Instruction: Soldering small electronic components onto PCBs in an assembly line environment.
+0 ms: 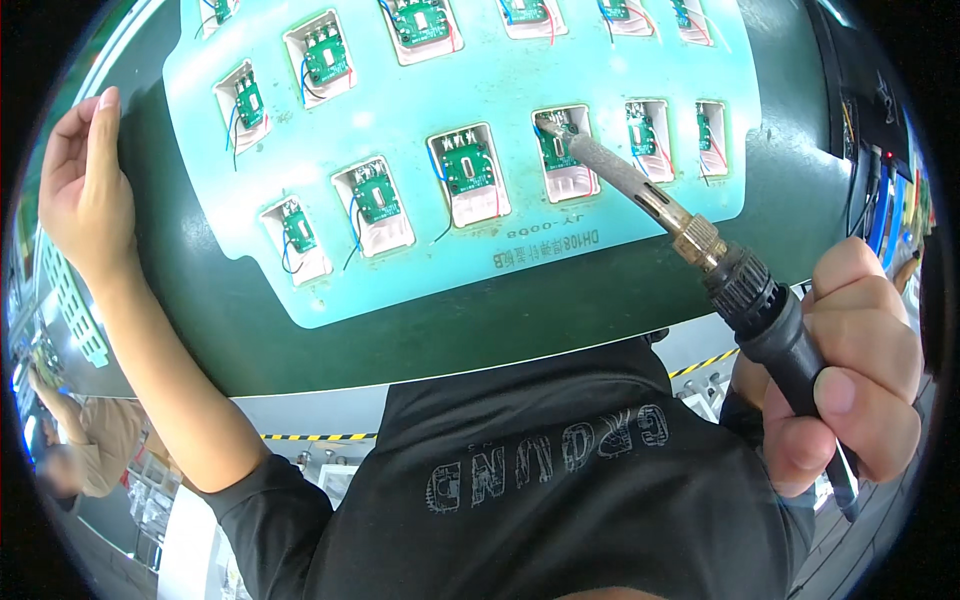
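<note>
My right hand [850, 370] is closed round the black handle of a soldering iron [690, 235]. Its metal barrel slants up and left, and its tip lies over a small green circuit board [557, 152] with wires in a white housing; whether it touches is hard to tell. That housing sits in a slot of a turquoise tray [350, 285], in the row nearest me. My left hand [85, 190] rests at the table's left side, away from the tray, loosely open with its thumb raised and nothing seen in it.
More boards with blue, black and red wires, such as this one [468, 168], fill the tray's slots in rows. The dark green table [420, 360] curves toward me. Dark equipment [875, 110] and cables stand at the right. Another person [100, 440] is at the far left.
</note>
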`<state>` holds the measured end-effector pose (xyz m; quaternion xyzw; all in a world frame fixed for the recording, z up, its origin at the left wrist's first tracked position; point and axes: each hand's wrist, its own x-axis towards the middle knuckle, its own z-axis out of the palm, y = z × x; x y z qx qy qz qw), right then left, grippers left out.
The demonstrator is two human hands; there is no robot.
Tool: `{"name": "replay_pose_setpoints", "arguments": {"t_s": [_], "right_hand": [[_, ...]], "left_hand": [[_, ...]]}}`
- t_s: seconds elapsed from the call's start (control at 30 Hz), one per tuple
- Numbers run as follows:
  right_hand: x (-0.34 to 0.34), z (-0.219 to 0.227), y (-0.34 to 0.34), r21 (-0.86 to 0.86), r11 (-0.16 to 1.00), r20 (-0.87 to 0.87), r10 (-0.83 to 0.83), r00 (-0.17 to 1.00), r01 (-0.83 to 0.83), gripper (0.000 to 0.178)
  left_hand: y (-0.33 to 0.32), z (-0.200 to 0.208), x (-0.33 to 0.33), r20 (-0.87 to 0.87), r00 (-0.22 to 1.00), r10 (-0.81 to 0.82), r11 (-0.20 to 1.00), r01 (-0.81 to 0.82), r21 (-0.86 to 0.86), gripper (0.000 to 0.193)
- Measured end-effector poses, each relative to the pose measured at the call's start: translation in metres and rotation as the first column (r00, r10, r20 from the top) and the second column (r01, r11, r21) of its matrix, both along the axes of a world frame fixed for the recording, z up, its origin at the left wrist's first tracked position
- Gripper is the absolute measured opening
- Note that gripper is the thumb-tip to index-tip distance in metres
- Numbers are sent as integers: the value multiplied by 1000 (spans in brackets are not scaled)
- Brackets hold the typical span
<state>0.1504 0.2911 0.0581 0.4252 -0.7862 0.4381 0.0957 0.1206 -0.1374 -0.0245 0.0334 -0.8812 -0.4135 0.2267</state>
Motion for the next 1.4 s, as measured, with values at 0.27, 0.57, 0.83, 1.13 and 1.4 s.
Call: {"name": "replay_pose_setpoints", "arguments": {"t_s": [0.27,0.57,0.83,1.13,1.4], "right_hand": [[-3,-2,1,-17,1000,-27,24,999,-24,27],[-2,-5,1,-70,997,-46,23,999,-26,28],[0,-4,7,-40,999,-26,15,1000,-16,28],[-3,-3,16,26,999,-80,43,996,-41,27],[-3,-2,27,-74,997,31,36,999,-34,23]], "left_hand": [[-2,0,1,8,1000,-16,1000,16,-11,15],[2,1,0,0,1000,-27,1000,27,8,15],[8,2,-1,7,1000,-12,999,12,-53,16],[11,-3,-5,9,1000,-17,1000,17,-16,15],[5,3,3,17,1000,5,1000,-4,-21,15]]}}
